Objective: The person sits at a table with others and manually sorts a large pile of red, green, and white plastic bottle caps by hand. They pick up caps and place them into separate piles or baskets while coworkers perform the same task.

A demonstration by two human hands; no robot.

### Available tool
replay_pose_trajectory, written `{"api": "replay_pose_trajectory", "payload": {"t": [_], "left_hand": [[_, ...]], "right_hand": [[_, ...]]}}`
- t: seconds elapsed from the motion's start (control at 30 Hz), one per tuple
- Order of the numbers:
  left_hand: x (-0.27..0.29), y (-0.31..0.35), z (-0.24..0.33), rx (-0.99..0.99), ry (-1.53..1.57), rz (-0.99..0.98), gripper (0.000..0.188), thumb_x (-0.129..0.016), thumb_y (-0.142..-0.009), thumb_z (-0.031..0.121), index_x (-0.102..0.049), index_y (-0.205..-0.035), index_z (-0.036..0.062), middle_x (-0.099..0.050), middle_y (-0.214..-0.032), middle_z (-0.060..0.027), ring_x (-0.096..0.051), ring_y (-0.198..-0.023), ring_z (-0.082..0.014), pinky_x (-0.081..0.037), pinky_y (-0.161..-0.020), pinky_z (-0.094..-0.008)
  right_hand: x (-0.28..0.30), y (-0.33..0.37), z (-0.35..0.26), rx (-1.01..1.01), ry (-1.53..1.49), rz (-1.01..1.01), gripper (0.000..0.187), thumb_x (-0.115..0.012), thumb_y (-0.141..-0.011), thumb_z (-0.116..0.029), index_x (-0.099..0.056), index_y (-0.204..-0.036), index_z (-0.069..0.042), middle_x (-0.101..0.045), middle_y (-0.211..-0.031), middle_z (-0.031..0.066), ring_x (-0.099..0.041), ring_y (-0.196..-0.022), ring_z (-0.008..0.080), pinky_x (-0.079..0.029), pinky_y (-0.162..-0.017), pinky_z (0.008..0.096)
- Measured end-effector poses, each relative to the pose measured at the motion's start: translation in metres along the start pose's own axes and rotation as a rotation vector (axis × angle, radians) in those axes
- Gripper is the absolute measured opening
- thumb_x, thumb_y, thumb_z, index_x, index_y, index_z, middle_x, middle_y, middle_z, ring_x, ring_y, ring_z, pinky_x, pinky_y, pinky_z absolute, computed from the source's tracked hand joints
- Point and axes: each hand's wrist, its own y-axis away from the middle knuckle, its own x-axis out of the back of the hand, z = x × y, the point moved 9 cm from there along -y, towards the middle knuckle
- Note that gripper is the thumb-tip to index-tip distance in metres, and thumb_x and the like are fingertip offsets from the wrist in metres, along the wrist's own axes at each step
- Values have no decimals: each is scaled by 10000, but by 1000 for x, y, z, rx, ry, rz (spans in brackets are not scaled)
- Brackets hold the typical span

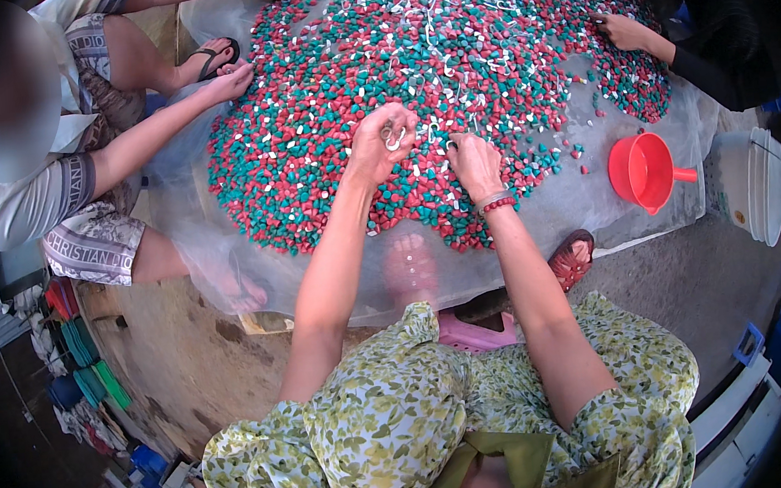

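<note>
A wide heap of small red, green and white pieces point(311, 172) covers the clear plastic sheet point(358, 292) in front of me. My left hand point(384, 143) is over the middle of the heap, palm partly up. Its fingers curl around pale, looped strips point(393, 136). To its right, my right hand point(476, 166) reaches down to the heap, back of the hand up and fingers bent together. Whatever is between those fingertips is hidden. A white hook-shaped strip point(434, 133) lies just left of them. More white strips point(434, 34) lie scattered farther back.
A red dipper point(644, 174) with a handle sits on the sheet at right, near white buckets point(753, 183). At left, a seated person's hand point(233, 80) reaches the heap's edge. Another person's hand point(623, 33) works at the far right. A pink stool point(475, 331) is below me.
</note>
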Motion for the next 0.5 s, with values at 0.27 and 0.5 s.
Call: {"api": "replay_pose_trajectory", "payload": {"t": [0.27,0.5], "left_hand": [[11,-16,-11,34,-700,137,283,-636,-865,261,-635,-879,-22,-608,-725,-46,-551,-565,-115,-427,-447,-246],[14,-29,-25,-350,-1896,236,337,-741,-780,314,-658,-824,-10,-653,-734,-195,-665,-751,-341,-513,-674,-419]], "right_hand": [[7,5,-4,70,26,29,181,-650,-781,-145,-567,-904,-41,-662,-861,138,-665,-775,342,-546,-658,455],[25,-6,39,-191,-854,76,255,-685,-822,-221,-564,-694,-37,-605,-615,31,-587,-563,121,-453,-537,304]]}}
